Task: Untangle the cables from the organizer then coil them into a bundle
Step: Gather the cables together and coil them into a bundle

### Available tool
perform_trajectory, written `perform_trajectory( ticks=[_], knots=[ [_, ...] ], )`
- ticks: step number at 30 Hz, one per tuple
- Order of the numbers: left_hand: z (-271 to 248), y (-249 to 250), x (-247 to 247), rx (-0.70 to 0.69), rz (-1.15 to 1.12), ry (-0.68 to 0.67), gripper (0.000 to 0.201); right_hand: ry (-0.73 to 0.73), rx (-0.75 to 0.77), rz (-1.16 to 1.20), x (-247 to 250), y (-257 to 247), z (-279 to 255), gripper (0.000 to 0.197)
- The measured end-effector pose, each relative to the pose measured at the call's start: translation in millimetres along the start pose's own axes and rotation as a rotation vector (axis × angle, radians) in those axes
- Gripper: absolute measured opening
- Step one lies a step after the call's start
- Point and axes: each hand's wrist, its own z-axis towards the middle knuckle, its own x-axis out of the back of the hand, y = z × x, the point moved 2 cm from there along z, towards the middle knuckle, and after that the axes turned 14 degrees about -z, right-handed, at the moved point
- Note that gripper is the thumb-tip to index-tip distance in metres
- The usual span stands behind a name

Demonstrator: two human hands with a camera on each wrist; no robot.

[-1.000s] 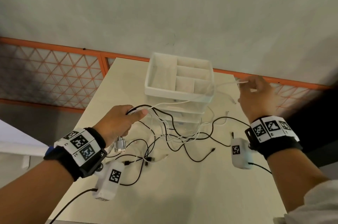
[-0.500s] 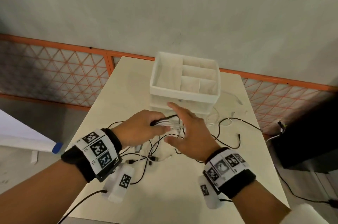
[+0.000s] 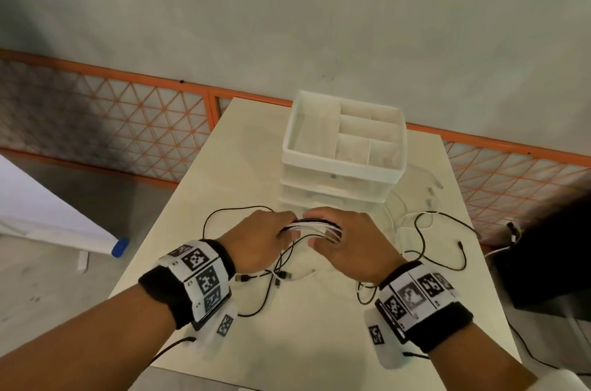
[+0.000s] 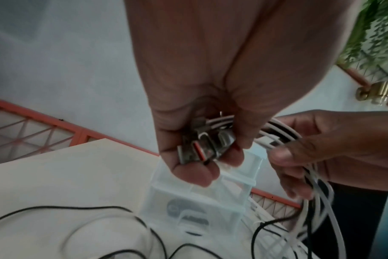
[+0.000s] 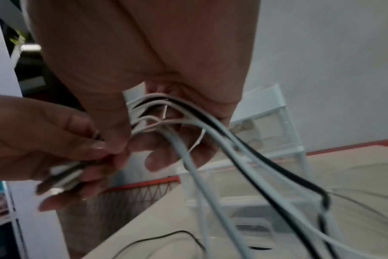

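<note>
A: Head view. The left hand (image 3: 259,240) and the right hand (image 3: 348,243) are meeting in front of the organizer (image 3: 343,151), both gripping one strand of white and black cables (image 3: 315,224) above the desk (image 3: 287,342). What is trailing?

B: Black loops (image 3: 425,240) are lying slack on the desk to either side, and some are running close to the organizer's base. If the right hand pulls a turn now, a loop is likely to snag there or knot on another.

A: Left wrist view. The left hand (image 4: 202,108) is curling around a cluster of plugs (image 4: 202,149), fingers closed on them.

B: The plugs are sitting near the fingertips (image 4: 195,175), so one may be slipping out if the cables are tugged.

A: Right wrist view. The right hand (image 5: 157,87) is hooking its fingers (image 5: 157,163) round several cables (image 5: 213,157), white and black, which are fanning downward.

B: They are spreading apart, not lying together; in my judgement, coiling them like this is going to give uneven turns, and the thin white one (image 5: 197,140) could be dropping free.
</note>
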Motion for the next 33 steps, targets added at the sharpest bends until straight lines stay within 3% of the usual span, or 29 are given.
perform_trajectory(
  ticks=[4, 8, 10, 12, 15, 21, 27, 29, 33],
  knots=[
    [-1, 3, 14, 0.061, -0.279, 0.010, 0.017, 0.142, -0.002, 0.212, 7, 2, 0, 0.024],
    [-8, 4, 14, 0.324, -1.069, 0.003, 0.053, 0.191, -0.056, 0.417, 9, 13, -8, 0.025],
    [-6, 8, 11, 0.393, -1.279, 0.105, 0.051, 0.177, -0.056, 0.371, 9, 13, -10, 0.021],
    [-2, 14, 8, 0.409, -1.219, 0.168, 0.049, 0.113, -0.034, 0.252, 11, 8, -10, 0.017],
    [3, 20, 3, 0.379, -1.052, 0.135, 0.052, 0.061, -0.002, 0.115, 8, -3, -8, 0.013],
    [3, 19, -3, 0.356, -1.019, 0.034, 0.047, 0.195, -0.031, 0.146, 5, 2, -8, 0.016],
    [10, 19, -9, 0.195, -0.837, 0.174, 0.035, 0.080, 0.047, 0.048, -4, -12, -9, 0.020],
    [12, 18, -9, 0.164, -0.777, 0.187, 0.034, 0.085, 0.038, 0.014, -5, -16, -6, 0.006],
    [9, 0, 3, 0.250, -0.702, 0.172, 0.032, -0.002, -0.067, -0.001, 1, -4, -5, 0.011]
  ],
)
